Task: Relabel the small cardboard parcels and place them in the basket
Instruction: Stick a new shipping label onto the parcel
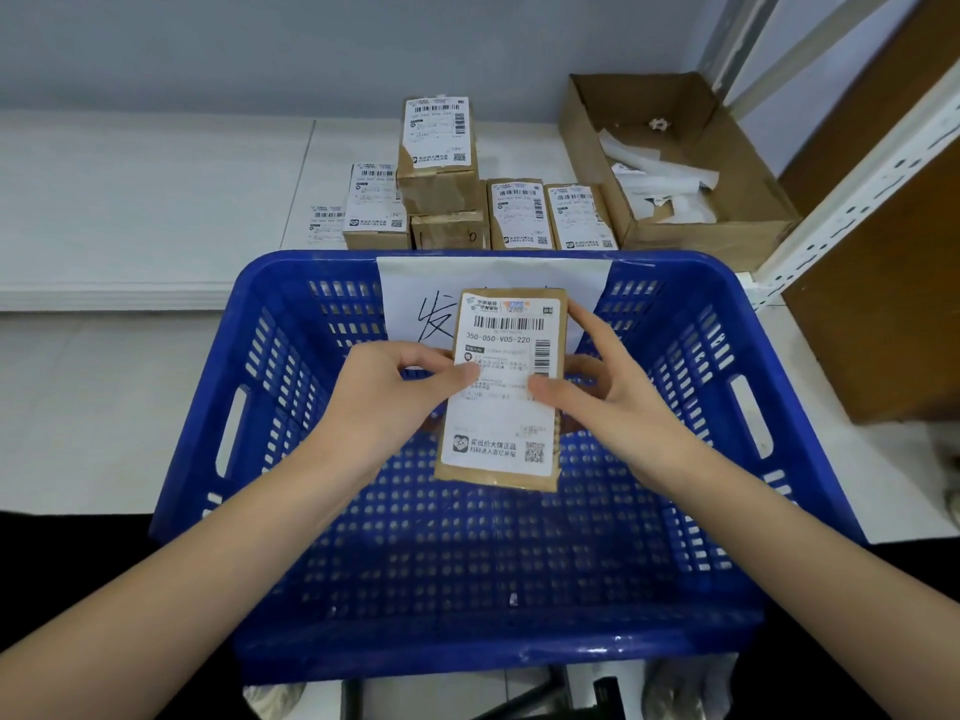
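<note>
Surface: white tabletop [130,210] is carrying the blue perforated plastic basket [691,407].
Parcel: small brown cardboard parcel [501,392] is hovering above the basket, label up.
Hands: left hand [387,402] and right hand [610,387] are gripping its sides, thumbs probably smoothing the label.
Waiting: labelled brown boxes [467,200] are sitting behind.

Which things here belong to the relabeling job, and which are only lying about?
Job: parcel held by left hand and right hand; blue basket; waiting parcels.
Lying about: open carton with paper scraps; shelf post.
</note>
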Tool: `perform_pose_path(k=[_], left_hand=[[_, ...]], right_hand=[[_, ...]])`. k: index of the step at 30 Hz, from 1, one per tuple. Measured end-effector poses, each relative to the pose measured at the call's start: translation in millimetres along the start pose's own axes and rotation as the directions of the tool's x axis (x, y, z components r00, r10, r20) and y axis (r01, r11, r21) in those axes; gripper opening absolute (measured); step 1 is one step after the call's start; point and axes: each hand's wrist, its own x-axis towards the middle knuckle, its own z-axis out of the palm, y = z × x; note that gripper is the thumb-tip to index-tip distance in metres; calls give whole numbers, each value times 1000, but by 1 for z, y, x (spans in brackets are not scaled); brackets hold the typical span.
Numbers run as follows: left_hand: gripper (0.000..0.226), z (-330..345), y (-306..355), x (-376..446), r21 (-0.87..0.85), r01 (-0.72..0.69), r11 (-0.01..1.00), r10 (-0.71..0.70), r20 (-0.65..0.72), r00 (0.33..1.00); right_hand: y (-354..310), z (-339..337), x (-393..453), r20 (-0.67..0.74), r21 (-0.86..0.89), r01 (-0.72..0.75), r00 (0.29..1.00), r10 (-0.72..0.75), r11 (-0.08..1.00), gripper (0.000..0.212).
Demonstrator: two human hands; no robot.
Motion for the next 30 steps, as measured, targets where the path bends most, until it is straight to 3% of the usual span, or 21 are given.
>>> perform_pose_path(k=[2, 5, 10, 13, 15, 17, 18, 19, 21, 24, 30], left_hand=[[13, 0, 0, -1, 71, -26, 997, 26, -1, 1000], [20, -2, 1, -2, 383, -91, 919, 104, -14, 994], [35, -3, 11, -7, 769, -78, 635, 148, -22, 989], [53, -3, 6, -7, 940, -44, 337, 199, -26, 980], [50, -4, -3, -5, 952, -134, 277, 448, -5, 894], [37, -2, -7, -6, 912, -312, 268, 689, 45, 723], [35, 2, -8, -5, 889, -389, 243, 759, 75, 647], [39, 7, -11, -5, 867, -455, 203, 772, 144, 619], [49, 19, -14, -7, 816, -560, 139, 753, 280, 596], [54, 22, -19, -6, 770, -626, 122, 696, 383, 607], [64, 16, -15, -3, 791, -611, -28, 713, 444, 543]], right_hand=[[1, -3, 2, -36, -4, 21, 999, -22, 1000, 84], [4, -4, 2, -58, -45, 69, 996, -72, 997, 86], [9, 2, -1, -52, -82, 75, 995, -80, 994, 86], [11, 6, -2, -56, -51, 56, 997, -59, 997, 83], [14, 9, -4, -78, -10, 50, 996, -51, 999, 79], [16, 16, -6, -82, 7, 51, 995, -50, 999, 77], [17, 19, -7, -75, 16, 49, 996, -48, 999, 78], [18, 23, -8, -68, 30, 47, 997, -45, 998, 79], [17, 26, -10, -55, 70, 54, 997, -50, 996, 79], [14, 23, -15, -63, 112, 98, 994, -92, 989, 80], [8, 18, -14, -53, 118, 162, 986, -157, 980, 85]])
